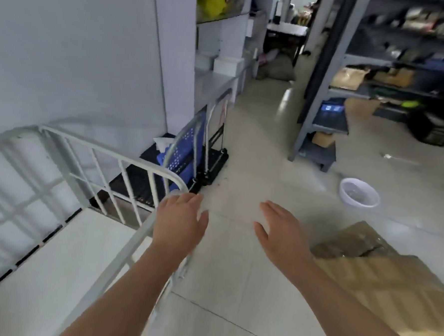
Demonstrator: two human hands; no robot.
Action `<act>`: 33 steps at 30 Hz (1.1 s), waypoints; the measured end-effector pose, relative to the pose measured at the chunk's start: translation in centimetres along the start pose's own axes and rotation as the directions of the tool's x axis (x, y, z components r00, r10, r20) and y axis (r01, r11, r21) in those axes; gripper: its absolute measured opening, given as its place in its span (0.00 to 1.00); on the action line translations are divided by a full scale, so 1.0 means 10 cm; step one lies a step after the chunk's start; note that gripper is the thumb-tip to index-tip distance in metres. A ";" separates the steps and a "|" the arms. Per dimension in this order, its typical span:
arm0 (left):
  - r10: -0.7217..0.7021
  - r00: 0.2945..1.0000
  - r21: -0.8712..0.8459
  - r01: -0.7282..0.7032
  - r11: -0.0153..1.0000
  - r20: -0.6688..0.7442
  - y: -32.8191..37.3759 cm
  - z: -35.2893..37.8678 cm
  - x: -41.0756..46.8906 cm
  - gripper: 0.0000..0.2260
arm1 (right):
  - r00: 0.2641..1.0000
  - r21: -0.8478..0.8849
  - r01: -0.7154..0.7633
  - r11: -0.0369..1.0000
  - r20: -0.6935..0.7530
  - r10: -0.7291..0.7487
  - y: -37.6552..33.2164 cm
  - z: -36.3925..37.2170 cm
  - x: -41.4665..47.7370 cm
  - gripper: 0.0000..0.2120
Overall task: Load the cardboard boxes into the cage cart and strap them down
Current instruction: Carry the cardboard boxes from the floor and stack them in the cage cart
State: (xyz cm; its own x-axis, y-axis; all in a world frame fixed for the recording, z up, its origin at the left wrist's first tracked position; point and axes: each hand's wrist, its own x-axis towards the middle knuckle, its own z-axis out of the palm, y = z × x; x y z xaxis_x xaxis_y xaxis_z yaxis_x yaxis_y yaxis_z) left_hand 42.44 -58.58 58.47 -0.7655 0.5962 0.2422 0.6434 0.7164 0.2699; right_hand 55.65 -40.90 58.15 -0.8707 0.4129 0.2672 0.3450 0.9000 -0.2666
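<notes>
1. The brown cardboard boxes, taped on top, lie low on the pale tiled floor at the lower right of the view. They are outside the cart. The picture is blurred, so I cannot say how many there are.
2. Their long side seems to run from beside the right forearm away toward the lower right corner.
3. The right hand is the nearer one. The boxes are to its right and a little behind it. Its fingers are straight and spread, and it holds nothing.
4. The left hand is also released, with flat fingers. It hangs at the rounded corner of the cart rail. I cannot tell if it touches the rail.
5. The white metal cage cart with barred sides stands on the left, on the opposite side from the boxes. No box shows on the part of its white deck in view, so I judge the loading is not yet begun.
6. The next move probably needs a turn to the right and a bend down, right hand first.
7. Further away are a white round basin, a folded blue and black trolley and grey metal shelves.
</notes>
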 end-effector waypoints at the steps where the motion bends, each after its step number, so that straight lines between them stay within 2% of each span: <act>1: 0.041 0.999 0.001 -0.041 0.999 0.025 0.22 0.10 0.10 0.19 | 0.999 -0.016 -0.052 0.999 -0.007 0.052 0.22 -0.06 -0.07 0.19; 4: 0.165 0.982 -0.016 -0.164 0.986 0.094 0.82 0.37 0.37 0.20 | 0.974 -0.062 -0.225 0.972 -0.004 0.225 0.81 -0.17 -0.25 0.19; 8: 0.323 0.932 -0.049 -0.319 0.946 0.166 1.48 0.78 0.74 0.21 | 0.916 -0.061 -0.400 0.915 0.004 0.401 1.47 -0.28 -0.45 0.10; 10: 0.388 0.899 -0.067 -0.383 0.921 0.202 1.80 0.98 0.92 0.20 | 0.876 -0.056 -0.481 0.875 -0.014 0.481 1.76 -0.28 -0.51 0.12; 14: 0.535 0.805 -0.099 -0.528 0.843 0.256 2.38 1.38 1.26 0.18 | 0.767 -0.046 -0.641 0.766 -0.009 0.641 2.30 -0.22 -0.53 0.17; 18: 0.640 0.694 -0.141 -0.634 0.760 0.330 2.85 1.89 1.60 0.17 | 0.604 -0.023 -0.797 0.603 -0.021 0.797 2.71 -0.16 -0.56 0.19; 22: 0.720 0.565 -0.167 -0.728 0.665 0.404 3.25 2.38 1.77 0.14 | 0.450 0.029 -0.892 0.451 -0.033 0.893 3.06 0.00 -0.72 0.22; 28: 0.770 0.404 -0.229 -0.794 0.564 0.494 3.73 3.17 1.84 0.13 | 0.239 0.071 -0.968 0.239 -0.002 0.971 3.54 0.39 -1.07 0.22; 33: 0.771 0.338 -0.246 -0.813 0.528 0.539 4.05 4.02 1.83 0.15 | 0.150 0.081 -0.986 0.147 0.040 0.988 4.05 0.86 -1.26 0.22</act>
State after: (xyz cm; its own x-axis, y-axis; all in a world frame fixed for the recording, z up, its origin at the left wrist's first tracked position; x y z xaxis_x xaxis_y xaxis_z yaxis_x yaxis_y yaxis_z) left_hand 54.02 -4.07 36.34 0.2310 0.9495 -0.2125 0.9650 -0.1957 0.1749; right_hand 77.58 -10.86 36.02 0.1957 0.9454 -0.2606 0.8805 -0.2864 -0.3777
